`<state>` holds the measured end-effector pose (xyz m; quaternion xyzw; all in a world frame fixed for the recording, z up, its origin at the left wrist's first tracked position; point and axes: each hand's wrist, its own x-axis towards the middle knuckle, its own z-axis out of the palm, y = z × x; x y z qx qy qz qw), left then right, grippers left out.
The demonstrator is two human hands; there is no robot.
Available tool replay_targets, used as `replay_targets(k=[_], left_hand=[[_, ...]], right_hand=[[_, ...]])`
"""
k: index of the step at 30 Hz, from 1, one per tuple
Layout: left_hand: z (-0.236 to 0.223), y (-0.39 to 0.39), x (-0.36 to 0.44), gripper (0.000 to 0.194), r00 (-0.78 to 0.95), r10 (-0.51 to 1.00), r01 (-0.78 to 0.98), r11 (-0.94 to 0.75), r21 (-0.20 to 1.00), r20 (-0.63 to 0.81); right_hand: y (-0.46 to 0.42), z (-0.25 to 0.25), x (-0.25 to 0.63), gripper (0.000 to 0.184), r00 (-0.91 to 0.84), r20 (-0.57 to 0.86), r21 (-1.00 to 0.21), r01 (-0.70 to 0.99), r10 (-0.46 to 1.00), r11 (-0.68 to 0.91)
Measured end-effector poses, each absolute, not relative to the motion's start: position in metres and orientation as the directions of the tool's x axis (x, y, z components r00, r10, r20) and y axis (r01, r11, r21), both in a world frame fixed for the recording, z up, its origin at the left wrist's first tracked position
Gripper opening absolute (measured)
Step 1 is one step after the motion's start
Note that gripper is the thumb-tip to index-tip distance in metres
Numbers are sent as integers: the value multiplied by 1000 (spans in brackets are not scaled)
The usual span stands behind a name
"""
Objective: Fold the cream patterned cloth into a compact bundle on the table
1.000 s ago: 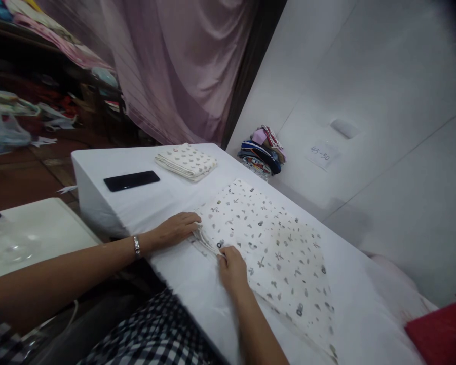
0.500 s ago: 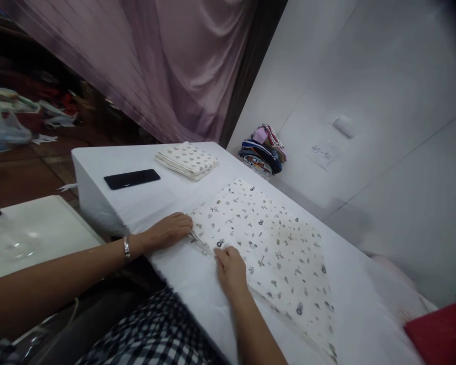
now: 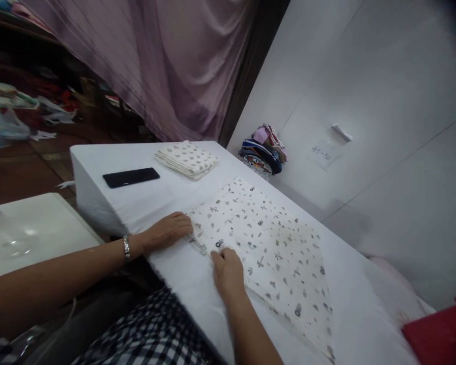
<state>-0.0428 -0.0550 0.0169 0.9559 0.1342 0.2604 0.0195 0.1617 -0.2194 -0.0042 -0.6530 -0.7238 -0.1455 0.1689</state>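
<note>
One left hand (image 3: 170,230) and one right hand (image 3: 228,274), lower middle; one spread printed cloth (image 3: 266,238), centre; one folded printed cloth (image 3: 187,159) and one black smartphone (image 3: 131,177), left of centre; one silvery wristband (image 3: 126,247); one "45-50" paper label (image 3: 322,154), upper right

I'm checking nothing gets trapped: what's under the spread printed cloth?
The white tabletop bears the spread printed cloth and shows around it; whatever else lies beneath is covered and cannot be seen.
</note>
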Motion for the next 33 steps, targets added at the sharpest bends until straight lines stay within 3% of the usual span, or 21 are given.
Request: replay_targets(k=[6, 14, 19, 25, 33], left_hand=[[23, -59, -47, 25, 879, 293, 268, -956, 120, 376], [21, -60, -49, 24, 806, 509, 421, -852, 311, 303], [36, -61, -33, 19, 752, 583, 478, -804, 354, 308], [12, -67, -1, 32, 766, 471, 377, -880, 289, 438], [-7, -57, 6, 34, 803, 411, 362, -912, 195, 431]], right_hand=[[-220, -6, 161, 26, -106, 476, 0, 993, 873, 120], [-222, -3, 159, 27, -93, 439, -43, 991, 894, 124], [-221, -4, 157, 24, -81, 452, -20, 995, 888, 101], [-222, -1, 154, 20, -38, 415, -48, 997, 909, 64], [-235, 2, 166, 33, 24, 508, -265, 955, 861, 130]])
